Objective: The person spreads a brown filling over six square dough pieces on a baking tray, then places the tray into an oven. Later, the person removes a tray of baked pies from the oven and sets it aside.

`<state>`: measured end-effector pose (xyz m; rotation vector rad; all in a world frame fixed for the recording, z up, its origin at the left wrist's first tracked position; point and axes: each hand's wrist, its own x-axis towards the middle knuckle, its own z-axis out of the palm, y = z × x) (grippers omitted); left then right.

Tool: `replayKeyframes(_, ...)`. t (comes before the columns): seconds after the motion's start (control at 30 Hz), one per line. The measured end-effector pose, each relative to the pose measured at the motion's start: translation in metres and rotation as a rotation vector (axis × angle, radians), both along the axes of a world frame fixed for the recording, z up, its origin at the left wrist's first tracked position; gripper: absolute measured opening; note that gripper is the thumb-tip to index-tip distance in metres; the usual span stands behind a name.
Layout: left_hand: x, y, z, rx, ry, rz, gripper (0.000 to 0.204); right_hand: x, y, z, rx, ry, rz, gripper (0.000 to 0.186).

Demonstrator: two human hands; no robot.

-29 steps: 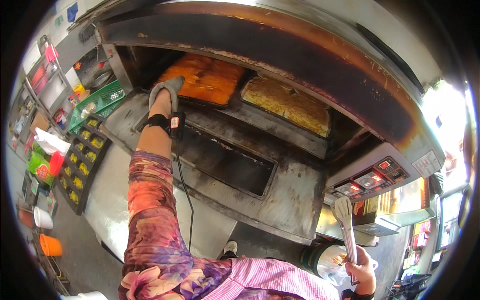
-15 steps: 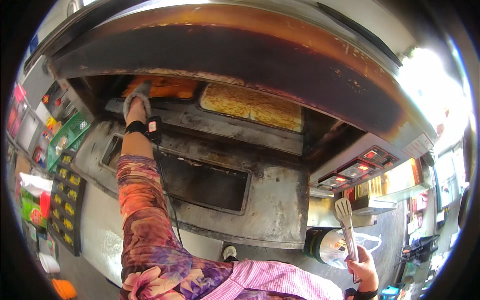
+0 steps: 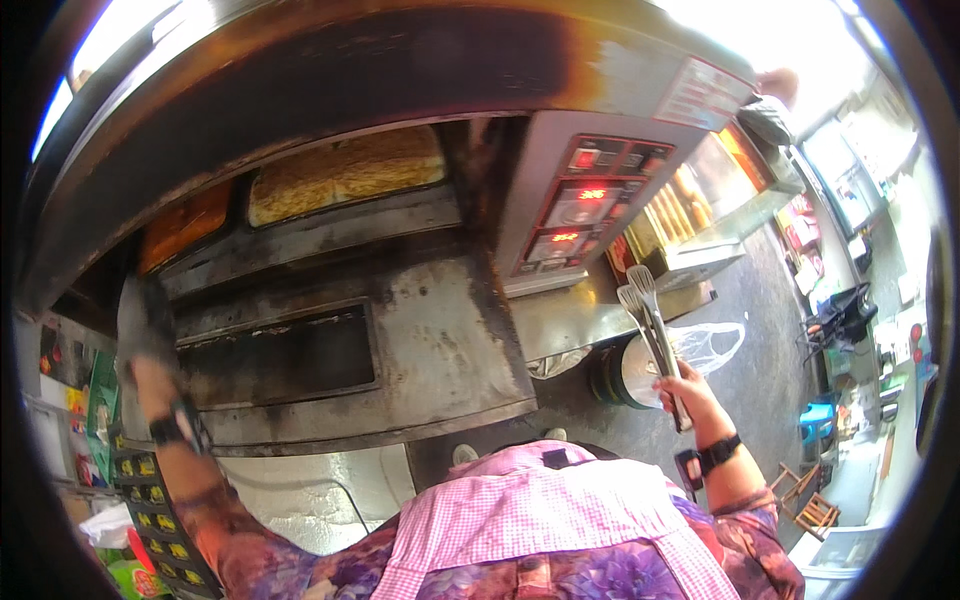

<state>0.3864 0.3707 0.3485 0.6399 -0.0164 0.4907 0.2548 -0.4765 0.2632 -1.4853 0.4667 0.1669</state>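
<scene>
My right hand [image 3: 690, 393] is closed around a pair of metal tongs [image 3: 655, 330] with slotted ends, pointing up and away. At the far left, my left hand [image 3: 147, 345] is smeared by motion inside a grey oven mitt, its fingers hidden. It is beside the front of a large soot-stained oven [image 3: 440, 300], and whether it touches the metal cannot be told. Inside the oven lies a tray of golden-brown baked food [image 3: 350, 175]. Left of it is a second tray with an orange surface [image 3: 187, 225].
The oven's control panel [image 3: 580, 210] has red lit displays. Right of it a glass case [image 3: 690, 205] holds long golden food. Below stands a round bin [image 3: 630, 370] with a clear plastic bag [image 3: 705, 350]. A blue stool [image 3: 817, 422] is farther right; a green basket [image 3: 100, 400] is at left.
My left hand has drawn back out of the oven toward the left and nearer to me. The tongs' two arms now show spread apart. My view has swung to the right.
</scene>
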Motion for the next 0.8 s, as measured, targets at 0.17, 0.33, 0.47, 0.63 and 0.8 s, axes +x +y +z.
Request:
replayKeyframes(0.17, -0.129, -0.139, 0.018, 0.399, 0.167, 0.104, 0.047, 0.065, -0.029, -0.063, 0.199, -0.072, 0.063, 0.028)
replayKeyframes(0.33, -0.241, -0.273, -0.035, 0.866, 0.587, 0.175, 0.035, 0.162, -0.041, -0.1, 0.082, -0.043, 0.085, 0.028)
replayKeyframes(0.47, -0.273, -0.358, -0.105, 1.263, 0.786, 0.03, 0.027, 0.229, -0.048, -0.101, -0.117, -0.155, 0.182, 0.058)
replayKeyframes(0.63, -0.232, -0.431, -0.193, 0.457, 0.514, -0.175, 0.019, 0.243, -0.066, -0.072, -0.194, -0.303, 0.248, 0.072)
replayKeyframes(0.8, -0.156, -0.437, -0.221, 1.723, 0.708, 0.191, 0.02, 0.205, -0.096, 0.03, -0.056, -0.601, 0.283, 0.048)
